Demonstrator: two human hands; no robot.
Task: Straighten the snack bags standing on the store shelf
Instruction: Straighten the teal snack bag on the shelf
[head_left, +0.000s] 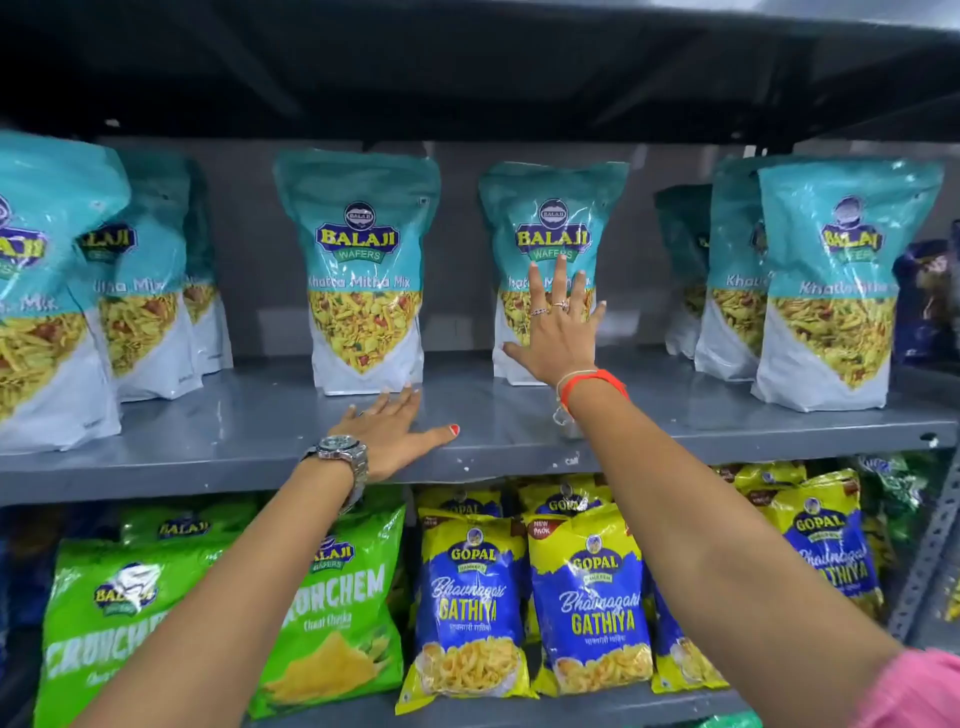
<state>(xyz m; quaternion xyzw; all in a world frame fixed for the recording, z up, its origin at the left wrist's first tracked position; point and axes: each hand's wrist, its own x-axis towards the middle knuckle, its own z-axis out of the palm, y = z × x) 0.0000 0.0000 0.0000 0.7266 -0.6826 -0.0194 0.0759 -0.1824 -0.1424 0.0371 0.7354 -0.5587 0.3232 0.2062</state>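
Teal and white Balaji snack bags stand along a grey metal shelf (260, 415). My right hand (558, 325) lies flat, fingers spread, against the front of one upright bag (553, 208) right of centre, holding nothing. My left hand (395, 434) rests palm down on the shelf, its fingertips just touching the base of the middle bag (363, 270), which stands upright. At the left, a group of bags (135, 275) leans toward me. Further bags (831, 280) stand in a row at the right.
The shelf above hangs low over the bag tops. Below, green Crunchem bags (332, 613) and blue-yellow Gopal Gathiya bags (592, 603) fill the lower shelf. A dark blue pack (924, 296) sits at the far right. An upright post (930, 561) stands at the right.
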